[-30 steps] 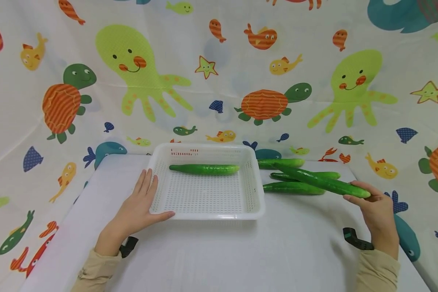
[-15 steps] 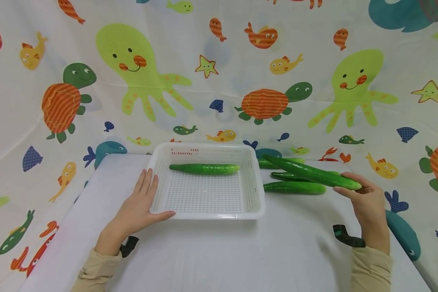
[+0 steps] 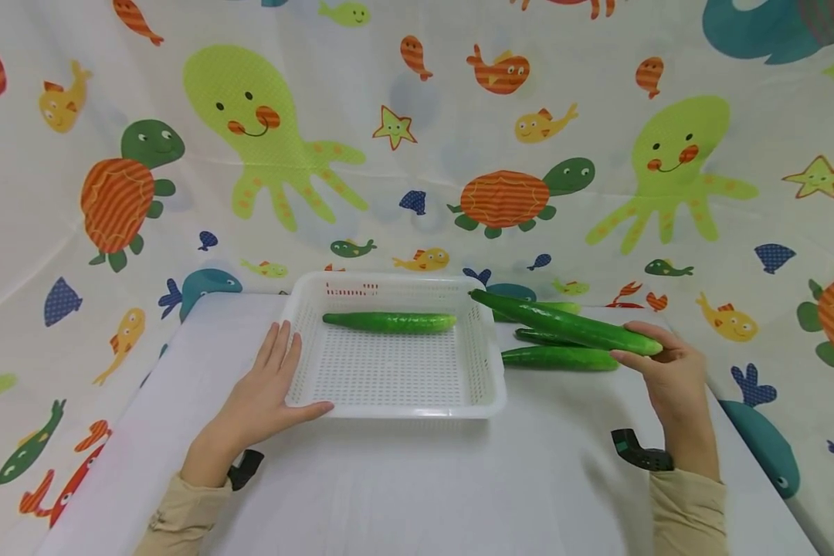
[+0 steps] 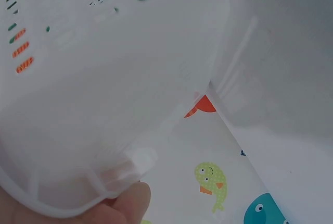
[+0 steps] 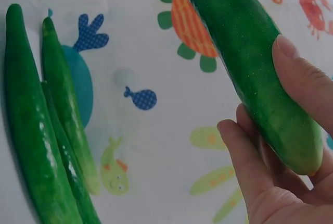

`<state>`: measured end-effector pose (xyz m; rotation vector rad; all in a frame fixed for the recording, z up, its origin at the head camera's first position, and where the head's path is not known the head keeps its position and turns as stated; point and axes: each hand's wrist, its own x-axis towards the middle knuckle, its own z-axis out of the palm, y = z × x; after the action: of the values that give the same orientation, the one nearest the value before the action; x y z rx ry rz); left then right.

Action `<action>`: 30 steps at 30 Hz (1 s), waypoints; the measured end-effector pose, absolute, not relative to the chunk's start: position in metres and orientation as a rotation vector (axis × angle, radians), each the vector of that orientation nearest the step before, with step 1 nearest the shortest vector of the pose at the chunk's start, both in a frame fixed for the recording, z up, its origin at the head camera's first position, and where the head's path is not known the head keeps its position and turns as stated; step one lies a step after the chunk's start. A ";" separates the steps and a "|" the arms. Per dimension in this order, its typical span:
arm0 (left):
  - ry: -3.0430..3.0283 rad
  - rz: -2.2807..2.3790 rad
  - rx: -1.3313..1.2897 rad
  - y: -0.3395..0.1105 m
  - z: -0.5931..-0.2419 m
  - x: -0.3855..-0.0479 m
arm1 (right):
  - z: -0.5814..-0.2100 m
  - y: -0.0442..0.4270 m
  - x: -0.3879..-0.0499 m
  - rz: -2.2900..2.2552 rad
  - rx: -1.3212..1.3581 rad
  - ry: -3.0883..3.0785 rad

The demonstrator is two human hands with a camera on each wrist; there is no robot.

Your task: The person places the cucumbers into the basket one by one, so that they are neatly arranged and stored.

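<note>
Near its lighter end, my right hand (image 3: 677, 378) pinches a long green cucumber (image 3: 563, 320) between thumb and fingers, raised and slanting up to the left. Its dark tip reaches the right rim of a white plastic basket (image 3: 417, 411). Below it on the table lie a front cucumber (image 3: 556, 357), a middle cucumber (image 3: 538, 337) partly covered, and a back cucumber (image 3: 566, 307). Inside the basket another cucumber (image 3: 389, 322) lies crosswise. My left hand (image 3: 260, 394) rests against the basket's left side, fingers straight and thumb at the front rim; its fingers (image 4: 132, 203) show below the rim.
A white table (image 3: 417, 486) carries everything. Behind and at both sides hangs a cloth (image 3: 417, 154) printed with sea animals. Each wrist wears a small black device, the right one (image 3: 639, 450) standing out beside the forearm.
My right hand has moved left with the cucumber, bringing its tip from above the loose cucumbers to the basket's right rim. The left hand and basket have stayed in place.
</note>
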<state>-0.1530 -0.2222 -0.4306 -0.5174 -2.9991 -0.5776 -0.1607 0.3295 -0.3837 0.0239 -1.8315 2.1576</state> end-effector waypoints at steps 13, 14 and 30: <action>-3.003 -0.586 -0.529 -0.221 -0.429 -0.153 | -0.377 0.302 -0.163 2.176 0.115 -1.839; -3.001 -0.587 -0.530 -0.221 -0.429 -0.153 | -0.375 0.300 -0.163 2.183 0.123 -1.840; -3.002 -0.589 -0.527 -0.222 -0.429 -0.153 | -0.338 0.253 -0.192 1.934 0.036 -2.320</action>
<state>-0.1527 -0.2223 -0.4293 -0.5266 -3.0017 -0.5889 -0.1916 0.2535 -0.3379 0.0362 -2.3199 1.9338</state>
